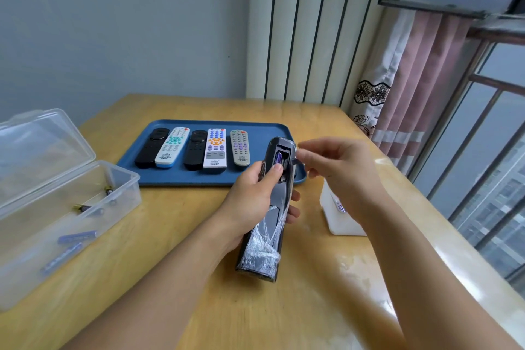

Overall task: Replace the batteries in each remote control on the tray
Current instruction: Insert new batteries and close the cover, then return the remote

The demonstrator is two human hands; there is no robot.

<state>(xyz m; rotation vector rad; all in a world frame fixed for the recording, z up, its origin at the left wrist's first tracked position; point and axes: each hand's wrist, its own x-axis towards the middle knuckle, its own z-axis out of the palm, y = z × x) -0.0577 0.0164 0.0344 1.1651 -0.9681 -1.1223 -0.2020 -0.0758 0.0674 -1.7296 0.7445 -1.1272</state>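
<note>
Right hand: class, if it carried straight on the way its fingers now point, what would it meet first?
Probably the upper end of the dark remote that the left hand holds, beside its open battery compartment. The right hand points leftward at it; depth is unclear.

Glossy wooden table point(170, 278); plastic tray point(199, 179)

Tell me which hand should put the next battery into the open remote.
Right. The left hand grips the remote, thumb on the purple battery; the right hand is beside the open compartment.
</note>
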